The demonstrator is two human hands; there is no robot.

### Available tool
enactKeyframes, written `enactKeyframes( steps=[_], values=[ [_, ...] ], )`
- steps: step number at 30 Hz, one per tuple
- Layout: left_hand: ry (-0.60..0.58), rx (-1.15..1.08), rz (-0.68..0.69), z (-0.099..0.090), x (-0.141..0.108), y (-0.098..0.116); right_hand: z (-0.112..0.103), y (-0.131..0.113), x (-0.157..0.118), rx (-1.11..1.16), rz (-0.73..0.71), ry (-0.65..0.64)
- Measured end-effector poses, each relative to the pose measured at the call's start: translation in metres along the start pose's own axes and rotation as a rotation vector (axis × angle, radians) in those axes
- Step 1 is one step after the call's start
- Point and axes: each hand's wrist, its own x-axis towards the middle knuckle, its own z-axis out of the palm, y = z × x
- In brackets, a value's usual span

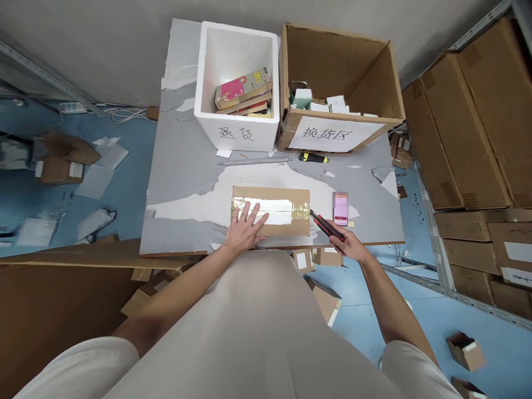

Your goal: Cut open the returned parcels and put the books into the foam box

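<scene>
A flat cardboard box point(274, 228) with a white label and shiny tape lies near the front edge of the table point(178, 160). My left hand point(244, 233) rests on its left part, palm down with the fingers spread. At the right end of the box, my right hand point(348, 244) is wrapped round a red and black utility knife point(328, 227). The knife's tip is close to the taped right edge; whether it touches cannot be made out. A phone point(340, 208) with a lit pink screen lies just behind the knife.
At the back stand a white foam box point(236, 133) with books and a large carton point(341, 133) with small boxes. A yellow and black cutter point(313, 158) lies before them. Stacked cartons point(469, 122) rise at the right.
</scene>
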Motion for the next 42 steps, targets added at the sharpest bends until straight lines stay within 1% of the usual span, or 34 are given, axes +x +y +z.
enactKeyframes(
  steps=[4,11,16,25,27,30,32,33,35,37,39,42],
  values=[
    [-0.015,-0.002,0.005,0.002,-0.001,0.000,0.003,0.010,-0.007,0.036,0.023,-0.014],
    [-0.008,0.000,0.007,0.003,-0.002,-0.001,0.023,0.018,-0.018,0.154,0.046,0.042],
    [-0.016,0.015,0.009,0.003,-0.003,0.000,0.031,0.022,-0.026,0.194,0.031,0.049],
    [0.055,0.029,0.000,0.006,-0.003,0.001,0.056,0.038,-0.041,0.192,0.001,0.105],
    [0.067,0.036,0.006,0.005,-0.003,0.001,0.057,0.041,-0.042,0.200,-0.007,0.105],
    [0.076,0.039,0.017,0.004,-0.003,0.002,0.050,0.044,-0.045,0.184,-0.014,0.136],
    [0.078,0.036,0.024,0.002,-0.004,0.002,0.041,0.045,-0.046,0.181,-0.033,0.202],
    [0.078,0.033,0.029,0.001,-0.004,0.001,0.036,0.045,-0.046,0.190,-0.050,0.255],
    [0.084,0.028,0.040,-0.002,-0.005,0.000,0.029,0.046,-0.042,0.217,-0.098,0.397],
    [0.100,0.021,0.052,-0.003,-0.007,-0.002,0.027,0.045,-0.029,0.235,-0.140,0.529],
    [0.119,0.012,0.062,-0.004,-0.009,-0.004,0.031,0.045,-0.008,0.256,-0.150,0.590],
    [0.147,0.001,0.051,-0.004,-0.011,-0.008,0.044,0.045,0.032,0.275,-0.113,0.623]
  ],
)
